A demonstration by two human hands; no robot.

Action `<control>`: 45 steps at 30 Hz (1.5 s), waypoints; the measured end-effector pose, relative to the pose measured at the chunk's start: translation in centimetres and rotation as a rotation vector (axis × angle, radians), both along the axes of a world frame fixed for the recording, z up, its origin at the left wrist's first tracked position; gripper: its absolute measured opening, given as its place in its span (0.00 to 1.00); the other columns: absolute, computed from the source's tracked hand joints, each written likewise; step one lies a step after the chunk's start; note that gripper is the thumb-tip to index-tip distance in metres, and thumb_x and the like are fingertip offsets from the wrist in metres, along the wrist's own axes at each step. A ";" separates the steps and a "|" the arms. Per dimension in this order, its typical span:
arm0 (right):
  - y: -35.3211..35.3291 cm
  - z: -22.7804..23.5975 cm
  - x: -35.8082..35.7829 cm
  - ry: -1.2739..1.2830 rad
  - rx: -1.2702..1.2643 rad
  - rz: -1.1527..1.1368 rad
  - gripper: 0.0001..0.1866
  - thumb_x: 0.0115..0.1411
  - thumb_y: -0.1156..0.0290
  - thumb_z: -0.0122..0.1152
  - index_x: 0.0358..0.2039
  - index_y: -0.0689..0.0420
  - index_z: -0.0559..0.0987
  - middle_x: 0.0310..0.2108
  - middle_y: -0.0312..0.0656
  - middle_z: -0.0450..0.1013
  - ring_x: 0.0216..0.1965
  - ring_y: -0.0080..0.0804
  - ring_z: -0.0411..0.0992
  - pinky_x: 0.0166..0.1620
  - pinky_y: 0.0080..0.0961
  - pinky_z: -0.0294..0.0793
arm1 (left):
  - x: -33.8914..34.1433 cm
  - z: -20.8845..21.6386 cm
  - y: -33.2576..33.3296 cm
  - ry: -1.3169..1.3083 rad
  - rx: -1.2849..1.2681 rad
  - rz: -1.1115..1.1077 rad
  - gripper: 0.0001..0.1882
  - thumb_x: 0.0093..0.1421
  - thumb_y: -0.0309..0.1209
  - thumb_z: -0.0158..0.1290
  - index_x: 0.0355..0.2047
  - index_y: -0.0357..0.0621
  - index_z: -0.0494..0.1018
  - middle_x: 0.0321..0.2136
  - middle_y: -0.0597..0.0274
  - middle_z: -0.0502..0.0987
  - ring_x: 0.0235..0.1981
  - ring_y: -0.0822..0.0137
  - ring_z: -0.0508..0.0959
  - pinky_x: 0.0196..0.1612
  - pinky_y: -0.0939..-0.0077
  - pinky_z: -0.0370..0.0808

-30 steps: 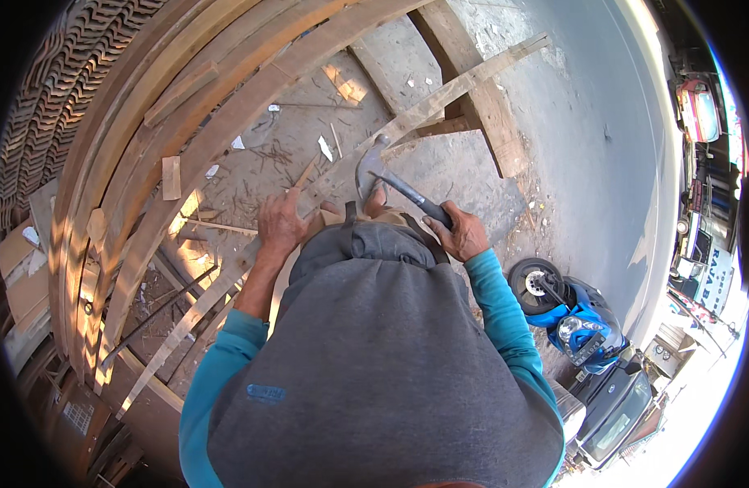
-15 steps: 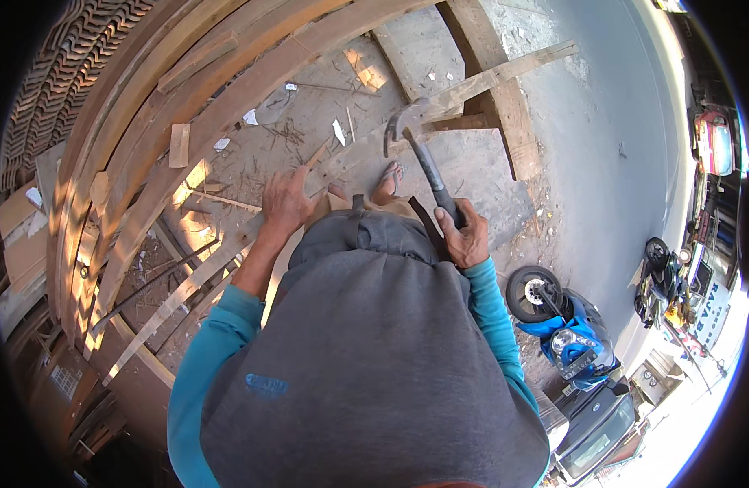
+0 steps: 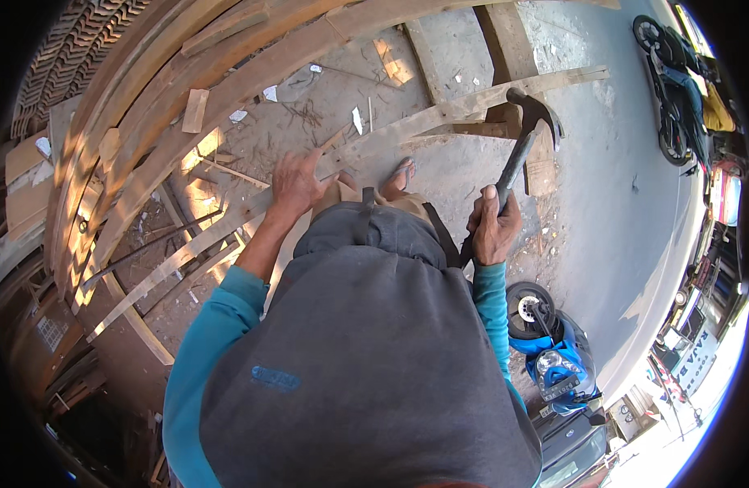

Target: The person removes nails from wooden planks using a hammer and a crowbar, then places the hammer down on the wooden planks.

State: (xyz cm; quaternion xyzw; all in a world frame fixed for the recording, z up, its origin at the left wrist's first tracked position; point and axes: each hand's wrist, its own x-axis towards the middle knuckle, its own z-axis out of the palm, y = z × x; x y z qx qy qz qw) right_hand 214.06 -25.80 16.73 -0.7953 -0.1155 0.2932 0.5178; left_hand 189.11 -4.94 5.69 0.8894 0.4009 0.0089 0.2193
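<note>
A long wooden plank (image 3: 464, 107) slants across in front of me, from lower left to upper right. My left hand (image 3: 295, 187) is laid over it near its middle, fingers bent across the wood and gripping it. A claw hammer (image 3: 517, 159) with a dark head is held by the handle in my right hand (image 3: 495, 228). The fingers are wrapped round the grip, with the thumb along it. Its head is raised beyond the hand, close to the plank's right part; whether the two touch I cannot tell.
Stacked long timbers (image 3: 146, 106) curve along the left, beside piled roof tiles (image 3: 85, 61). A thick beam (image 3: 504, 49) stands under the plank's far end. Wood scraps litter the ground. A blue motorcycle (image 3: 561, 366) is parked at right; another motorcycle (image 3: 675, 89) is on the road.
My right hand has moved right and the hammer has turned, its head now tilting to the right. Another motorcycle has come into view at the upper right. My left hand stays on the plank.
</note>
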 end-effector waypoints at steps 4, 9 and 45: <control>0.6 0.3 0.8 -0.085 0.141 0.018 0.22 0.67 0.51 0.58 0.34 0.60 0.72 0.19 0.33 0.68 0.18 0.18 0.65 0.22 0.17 0.62 | -0.4 -0.9 0.0 -0.049 0.052 -0.003 0.29 0.48 0.46 0.68 0.48 0.49 0.75 0.37 0.52 0.79 0.44 0.47 0.76 0.47 0.52 0.72; -1.3 -2.3 1.8 -0.371 -0.181 0.374 0.21 0.67 0.52 0.57 0.35 0.60 0.73 0.18 0.47 0.70 0.20 0.42 0.71 0.27 0.36 0.68 | -0.1 -0.4 0.0 0.014 0.020 0.006 0.29 0.49 0.47 0.67 0.48 0.48 0.75 0.38 0.53 0.79 0.44 0.47 0.76 0.47 0.52 0.72; 3.0 -1.3 0.8 -0.061 -0.066 0.044 0.23 0.66 0.49 0.59 0.29 0.58 0.71 0.16 0.30 0.62 0.15 0.16 0.60 0.17 0.17 0.57 | -0.6 -0.9 -0.8 -0.100 -0.037 0.047 0.27 0.47 0.38 0.67 0.48 0.45 0.75 0.44 0.55 0.79 0.49 0.54 0.76 0.49 0.59 0.70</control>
